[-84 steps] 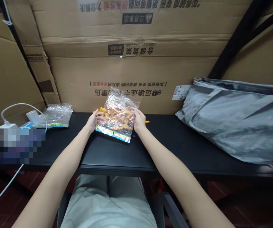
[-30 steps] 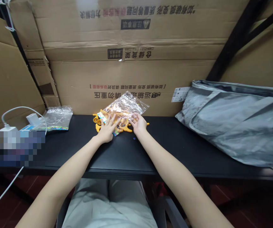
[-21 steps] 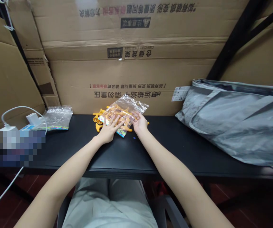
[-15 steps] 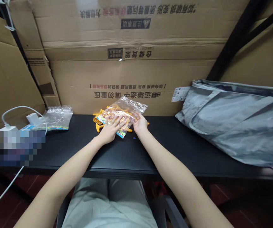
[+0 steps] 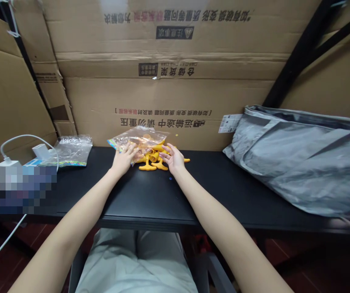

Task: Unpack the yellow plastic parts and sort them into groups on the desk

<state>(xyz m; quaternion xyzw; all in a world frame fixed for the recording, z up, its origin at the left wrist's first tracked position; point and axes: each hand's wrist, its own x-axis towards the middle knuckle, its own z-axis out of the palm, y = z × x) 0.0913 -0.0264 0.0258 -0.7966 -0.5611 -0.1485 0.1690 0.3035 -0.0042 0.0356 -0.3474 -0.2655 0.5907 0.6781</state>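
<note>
Left hand point(image 5: 123, 160), right hand point(image 5: 174, 159) spread, flanking yellow T-shaped plastic pieces point(image 5: 147, 167).
I'd guess the left steadies the clear plastic bag point(image 5: 138, 136) partly over them.

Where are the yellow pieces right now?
In the head view, the yellow pieces lie mid-view on the table, mostly between the left hand and right hand, some showing through the clear bag.

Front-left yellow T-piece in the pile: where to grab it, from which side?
I'd pinch the yellow T-piece mid-crossbar, coming from the near edge of the black table: the bar is its nearest, most exposed part, while the stem runs back toward other pieces and the clear bag.
</note>
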